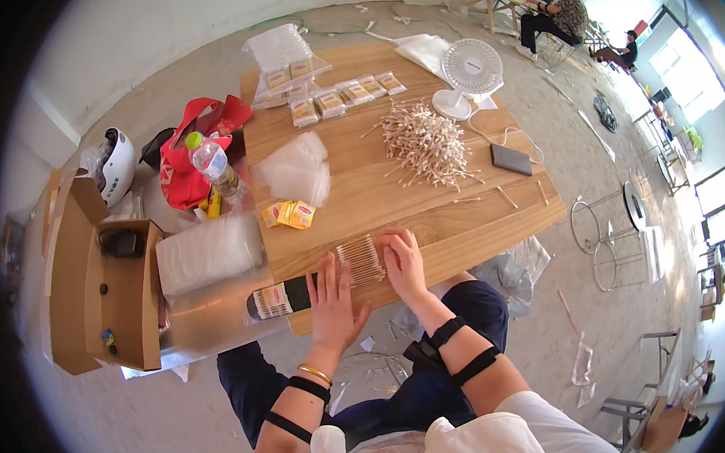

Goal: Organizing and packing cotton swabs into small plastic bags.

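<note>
A row of cotton swabs [361,261] lies side by side on the wooden table [461,221], between my two hands. My left hand [334,302] rests at the left end of the row, its fingers stretched out and holding nothing I can see. At the other end, my right hand [404,261] touches the table with its fingers bent and its fingertips beside the swabs. A black strip [300,294] reaches under my left hand; on it lies a bundle of swabs with a yellow label card [273,299]. Yellow cards [290,215] and clear plastic bags [295,168] lie just beyond.
A big pile of loose swabs [428,145] sits near a white fan [470,67] and a dark power bank [510,160]. Packed swab bags [328,104] line the far side. At left are a bottle [216,164], a red bag [186,172] and a cardboard box [96,310].
</note>
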Demonstrator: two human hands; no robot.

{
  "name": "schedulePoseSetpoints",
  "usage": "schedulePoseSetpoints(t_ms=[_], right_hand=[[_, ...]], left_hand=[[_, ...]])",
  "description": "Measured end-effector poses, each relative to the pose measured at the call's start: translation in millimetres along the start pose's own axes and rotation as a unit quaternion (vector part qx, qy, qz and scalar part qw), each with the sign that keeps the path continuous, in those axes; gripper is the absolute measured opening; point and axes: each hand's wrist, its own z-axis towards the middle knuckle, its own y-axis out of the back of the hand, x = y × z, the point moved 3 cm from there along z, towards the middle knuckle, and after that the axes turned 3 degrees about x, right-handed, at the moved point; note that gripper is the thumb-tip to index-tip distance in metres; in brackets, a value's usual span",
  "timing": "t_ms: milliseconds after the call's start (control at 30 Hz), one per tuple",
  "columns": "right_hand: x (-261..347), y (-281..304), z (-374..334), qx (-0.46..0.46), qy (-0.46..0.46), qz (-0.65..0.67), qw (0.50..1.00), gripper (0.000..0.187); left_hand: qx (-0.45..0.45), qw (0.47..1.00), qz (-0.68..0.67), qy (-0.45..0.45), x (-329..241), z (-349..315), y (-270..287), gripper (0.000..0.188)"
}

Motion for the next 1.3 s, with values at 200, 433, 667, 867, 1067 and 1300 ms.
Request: schedulePoseSetpoints(t_ms=[200,433,667,867,1067,1300], right_hand=[[18,5,-6,0.096,0.054,-0.082,0.991,0.017],[17,-2,-8,0.093,0.071,-0.124,0.985,0.019],[21,-1,-7,0.098,0.085,-0.152,0.980,0.021],[21,-3,-5,0.106,0.098,-0.148,0.978,0.019],[16,-10,11,0.095,0.085,-0.131,0.983,0.016],[5,-16,34,0.075,0.046,-0.132,0.987,0.022]], left_hand=[[-0.024,0.999,0.004,0.031,-5,3,-1,0.088],[-0.005,0.999,0.039,0.027,-7,5,-4,0.078],[0.006,0.996,0.082,0.038,-9,8,-7,0.079],[0.011,0.996,0.076,0.041,-5,6,-9,0.081],[0.011,0.996,0.086,0.037,-5,6,-9,0.080],[0.005,0.995,0.092,0.036,-6,7,-12,0.080]])
